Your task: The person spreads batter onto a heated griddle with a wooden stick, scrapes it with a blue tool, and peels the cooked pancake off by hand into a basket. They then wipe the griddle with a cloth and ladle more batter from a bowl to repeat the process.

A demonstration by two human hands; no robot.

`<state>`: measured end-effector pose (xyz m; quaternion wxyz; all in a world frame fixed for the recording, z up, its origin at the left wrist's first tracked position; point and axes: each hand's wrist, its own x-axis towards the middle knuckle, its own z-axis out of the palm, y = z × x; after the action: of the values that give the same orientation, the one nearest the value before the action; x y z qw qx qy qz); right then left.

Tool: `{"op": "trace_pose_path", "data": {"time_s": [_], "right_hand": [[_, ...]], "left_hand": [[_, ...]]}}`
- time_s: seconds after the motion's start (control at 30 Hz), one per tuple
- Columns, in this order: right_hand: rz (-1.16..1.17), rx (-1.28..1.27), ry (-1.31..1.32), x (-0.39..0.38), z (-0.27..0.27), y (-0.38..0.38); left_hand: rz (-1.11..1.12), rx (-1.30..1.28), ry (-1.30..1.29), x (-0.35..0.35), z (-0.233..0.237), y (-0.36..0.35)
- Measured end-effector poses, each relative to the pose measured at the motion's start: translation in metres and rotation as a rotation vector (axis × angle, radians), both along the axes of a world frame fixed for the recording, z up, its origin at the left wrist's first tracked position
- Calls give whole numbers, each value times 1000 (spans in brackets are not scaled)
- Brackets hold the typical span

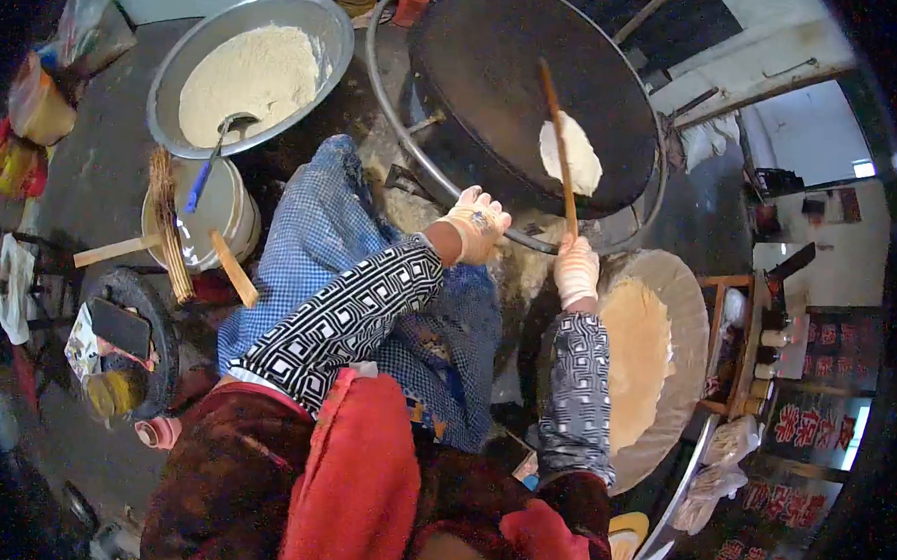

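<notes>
A large round black griddle stands in front of me, with a metal ring rail around it. On the griddle's right part lies a pale oval patch of batter. My right hand, in a light glove, is closed around the lower end of a long wooden stick, which crosses over the batter and points away from me. My left hand, also in a light glove, is at the near side of the rail with its fingers curled over it.
At upper left is a metal basin of pale batter with a blue-handled ladle. Below it a white bucket carries a twig brush and wooden tools. A round tray with thin tan flatbreads sits beside my right forearm.
</notes>
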<state>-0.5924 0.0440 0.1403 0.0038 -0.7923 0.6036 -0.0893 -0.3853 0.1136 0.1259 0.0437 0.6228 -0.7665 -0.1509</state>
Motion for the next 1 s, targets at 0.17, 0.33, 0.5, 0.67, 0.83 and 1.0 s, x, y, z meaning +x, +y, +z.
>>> {"op": "trace_pose_path", "data": {"time_s": [0.17, 0.33, 0.5, 0.67, 0.83, 1.0], "right_hand": [[77, 2, 61, 17, 1, 24], [45, -97, 0, -7, -7, -6], [-6, 22, 60, -6, 2, -3], [95, -23, -9, -2, 0, 5], [-170, 119, -125, -18, 10, -6], [28, -58, 122, -25, -22, -13]], "left_hand": [[-22, -67, 13, 4, 0, 7], [-39, -58, -28, 9, 11, 15], [55, 14, -169, -33, -2, -2], [9, 83, -15, -27, 3, -6], [-25, 21, 7, -22, 4, -2], [-54, -31, -25, -13, 11, 2]]}}
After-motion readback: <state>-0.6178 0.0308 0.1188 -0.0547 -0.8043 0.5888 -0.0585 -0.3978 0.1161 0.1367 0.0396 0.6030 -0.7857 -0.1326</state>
